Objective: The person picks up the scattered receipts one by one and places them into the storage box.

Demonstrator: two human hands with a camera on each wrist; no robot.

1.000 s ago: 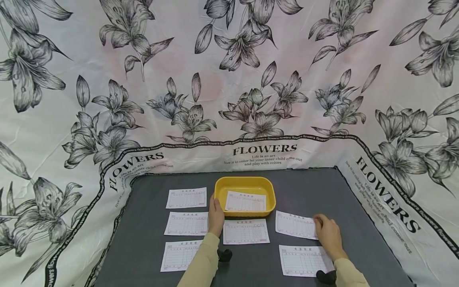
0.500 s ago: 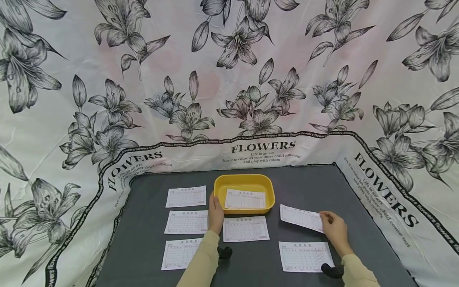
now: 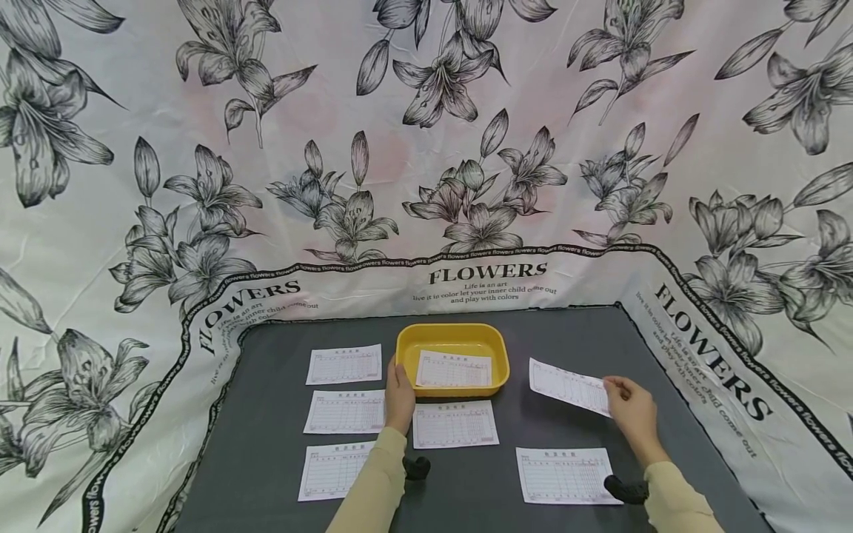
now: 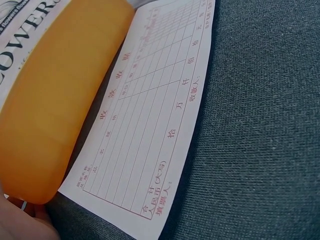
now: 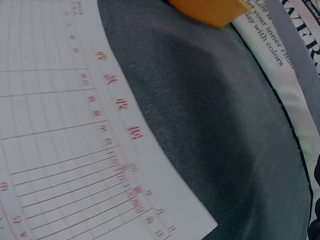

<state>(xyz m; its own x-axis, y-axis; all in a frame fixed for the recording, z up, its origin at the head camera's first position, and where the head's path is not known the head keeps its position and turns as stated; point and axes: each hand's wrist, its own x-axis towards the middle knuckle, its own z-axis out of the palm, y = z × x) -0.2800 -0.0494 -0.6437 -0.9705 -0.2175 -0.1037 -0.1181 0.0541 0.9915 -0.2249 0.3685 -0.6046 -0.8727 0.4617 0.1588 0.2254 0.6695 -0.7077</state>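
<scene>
The right hand (image 3: pixel 631 411) pinched a slip (image 3: pixel 569 386) by its edge, lifted above the mat (image 3: pixel 580 340) right of the tray (image 3: pixel 406 354), which the left hand (image 3: pixel 399 396) touched with relaxed fingers; held so lightly, the slip risked sagging, slipping free and missing the tray.

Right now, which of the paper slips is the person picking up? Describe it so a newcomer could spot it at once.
Start at the yellow tray at the back middle of the dark grey table. Just to its right, the right hand pinches one slip by its right edge. Unlike the other slips, which lie flat and square, this one is tilted and lifted off the table.
</scene>
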